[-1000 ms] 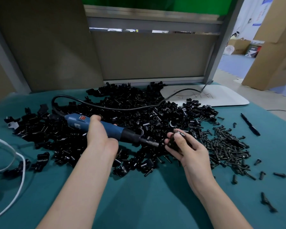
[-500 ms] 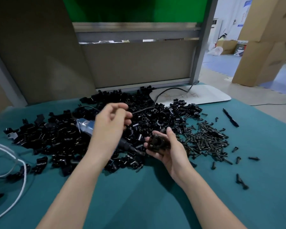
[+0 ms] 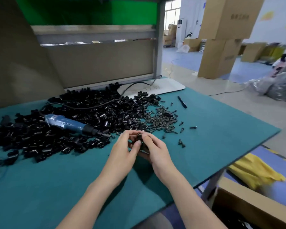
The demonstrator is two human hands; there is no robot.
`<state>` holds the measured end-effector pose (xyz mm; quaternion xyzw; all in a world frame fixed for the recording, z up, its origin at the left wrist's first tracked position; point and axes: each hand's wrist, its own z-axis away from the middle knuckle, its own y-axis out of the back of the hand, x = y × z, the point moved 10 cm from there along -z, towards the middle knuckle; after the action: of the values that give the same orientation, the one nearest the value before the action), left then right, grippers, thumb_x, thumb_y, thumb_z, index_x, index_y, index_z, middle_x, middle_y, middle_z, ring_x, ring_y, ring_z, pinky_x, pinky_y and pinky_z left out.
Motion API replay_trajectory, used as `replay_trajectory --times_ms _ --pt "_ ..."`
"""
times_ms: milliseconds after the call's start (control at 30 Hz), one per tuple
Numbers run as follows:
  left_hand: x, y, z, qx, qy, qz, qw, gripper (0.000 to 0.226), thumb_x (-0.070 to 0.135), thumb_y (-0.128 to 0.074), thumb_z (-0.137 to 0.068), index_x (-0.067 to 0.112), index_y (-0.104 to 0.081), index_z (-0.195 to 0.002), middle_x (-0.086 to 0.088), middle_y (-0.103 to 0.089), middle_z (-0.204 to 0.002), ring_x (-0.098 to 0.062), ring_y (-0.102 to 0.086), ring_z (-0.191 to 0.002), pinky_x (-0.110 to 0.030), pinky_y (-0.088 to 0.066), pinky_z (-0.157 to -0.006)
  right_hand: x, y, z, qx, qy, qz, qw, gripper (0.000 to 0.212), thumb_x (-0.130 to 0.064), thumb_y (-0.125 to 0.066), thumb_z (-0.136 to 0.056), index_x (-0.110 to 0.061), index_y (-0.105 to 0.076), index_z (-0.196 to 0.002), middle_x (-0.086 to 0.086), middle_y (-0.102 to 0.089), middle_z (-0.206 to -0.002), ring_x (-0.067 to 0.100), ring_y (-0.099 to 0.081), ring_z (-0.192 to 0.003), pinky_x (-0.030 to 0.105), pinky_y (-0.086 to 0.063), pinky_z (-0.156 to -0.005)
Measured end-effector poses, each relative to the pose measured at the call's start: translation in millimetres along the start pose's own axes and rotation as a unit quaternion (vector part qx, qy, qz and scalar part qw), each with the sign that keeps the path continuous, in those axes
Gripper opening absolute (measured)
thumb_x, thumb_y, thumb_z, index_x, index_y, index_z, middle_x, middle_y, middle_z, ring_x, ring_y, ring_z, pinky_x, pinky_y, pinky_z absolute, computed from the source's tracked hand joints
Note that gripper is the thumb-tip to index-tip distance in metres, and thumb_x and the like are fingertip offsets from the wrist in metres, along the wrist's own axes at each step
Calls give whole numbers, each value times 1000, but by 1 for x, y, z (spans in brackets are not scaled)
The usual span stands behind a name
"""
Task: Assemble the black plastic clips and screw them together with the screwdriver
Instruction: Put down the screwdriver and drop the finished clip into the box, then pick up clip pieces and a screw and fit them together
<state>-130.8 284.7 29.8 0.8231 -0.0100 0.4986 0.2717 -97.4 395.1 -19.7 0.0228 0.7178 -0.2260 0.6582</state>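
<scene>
Now the one screwdriver (image 3: 68,123) lies released on the clip pile (image 3: 92,111); left hand (image 3: 122,151) and right hand (image 3: 157,151) both pinch a single clip (image 3: 140,138).

Left hand (image 3: 123,152), right hand (image 3: 157,152), forearms (image 3: 97,192) bare

Left hand (image 3: 124,150) is off the screwdriver (image 3: 69,123) it gripped a second ago. The tool now lies unheld on the pile of black clips (image 3: 40,138), tip toward the hands. Left hand has crossed to the right hand (image 3: 157,151). Both now pinch one black clip (image 3: 139,140), which the right hand held alone before.
</scene>
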Motion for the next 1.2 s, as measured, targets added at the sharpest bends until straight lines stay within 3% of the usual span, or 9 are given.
replay_trajectory --times_ms 167,300,367,433,500,600,833,1000,1200 --pt "70 -106 3 -163 -87 30 982 37 15 -57 -101 42 -58 -126 6 -62 -118 -4 -59 -109 -22 -49 -90 -57 113 65 163 98 12 982 15 -22 -65 -101 -23 -78 -109 4 -79 -107 19 -75 -103 26 -61 -79" --pt "126 -198 23 -331 -128 -19 935 51 18 -48 -105 27 -35 -154 -4 -47 -144 -13 -54 -126 -31 -44 -106 -95 214 133 355 122 98 922 14 -20 -69 -98 -26 -72 -111 6 -76 -114 12 -72 -103 28 -58 -92" --pt "149 -221 31 -359 -143 -37 922 53 23 -45 -107 24 -29 -157 -5 -40 -150 -16 -48 -132 -35 -40 -111 -100 249 161 415 86 172 889 34 -36 -71 -95 -34 -62 -129 3 -63 -139 4 -62 -118 24 -49 -100" --pt "163 -229 38 -360 -162 -50 918 53 27 -45 -107 22 -29 -157 -5 -38 -152 -18 -42 -137 -32 -34 -113 -98 270 179 445 15 271 854 71 -55 -68 -92 -31 -41 -154 -2 -40 -161 13 -37 -147 39 -35 -117" --pt "163 -222 41 -348 -174 -70 919 53 32 -46 -107 23 -30 -156 -3 -37 -152 -17 -37 -140 -29 -30 -113 -102 268 181 454 18 333 826 78 -59 -59 -94 -26 -32 -159 1 -31 -166 22 -23 -154 50 -25 -123" --pt "131 -188 35 -301 -167 -133 929 53 37 -44 -106 26 -28 -156 2 -35 -150 -15 -31 -141 -33 -30 -116 -110 223 156 410 98 377 825 63 -49 -49 -102 -19 -38 -156 6 -37 -162 23 -26 -152 46 -23 -124" --pt "-1 -19 32 -112 -79 -335 932 50 44 -38 -106 30 -31 -153 8 -31 -152 -11 -23 -144 -29 -22 -119 -59 61 48 133 129 538 823 56 -37 -41 -108 -23 -26 -161 1 -22 -168 20 -8 -158 45 -9 -128" --pt "-68 78 41 -45 45 -422 905 58 57 -37 -101 33 -30 -153 6 -24 -155 -15 -19 -147 -33 -18 -121 3 -2 -11 30 19 656 754 76 -59 -28 -106 -24 4 -165 10 9 -172 33 12 -158 55 4 -126" --pt "-105 123 10 16 145 -447 883 74 69 -29 -96 28 -16 -157 -8 -13 -163 -26 -9 -153 -48 -2 -125 21 -22 -62 19 -17 686 727 106 -87 -15 -87 -21 22 -160 17 21 -168 40 17 -155 61 8 -122"
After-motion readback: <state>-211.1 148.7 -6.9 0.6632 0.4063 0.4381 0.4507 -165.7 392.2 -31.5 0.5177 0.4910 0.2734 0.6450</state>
